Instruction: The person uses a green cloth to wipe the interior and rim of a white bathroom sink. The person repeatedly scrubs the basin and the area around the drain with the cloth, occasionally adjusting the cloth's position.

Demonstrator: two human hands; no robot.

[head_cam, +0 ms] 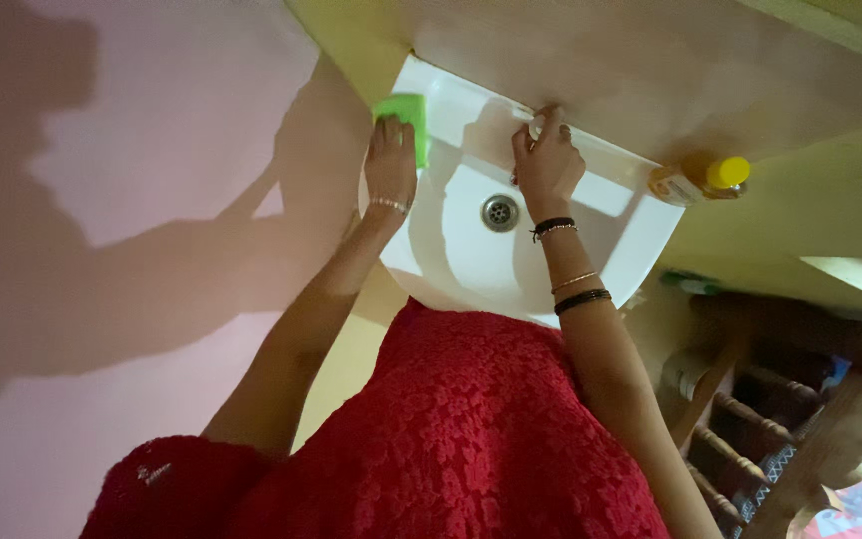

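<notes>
A white wall-mounted sink with a metal drain is in front of me. My left hand lies flat on a green sponge at the sink's left back corner, pressing it on the rim. My right hand is closed around the tap at the back middle of the sink; the tap is mostly hidden by my fingers. Both wrists wear bracelets. My red lace dress fills the lower part of the view.
A bottle of yellow liquid with a yellow cap lies on the sink's right back corner. A pink wall is on the left. Wooden furniture stands at the lower right.
</notes>
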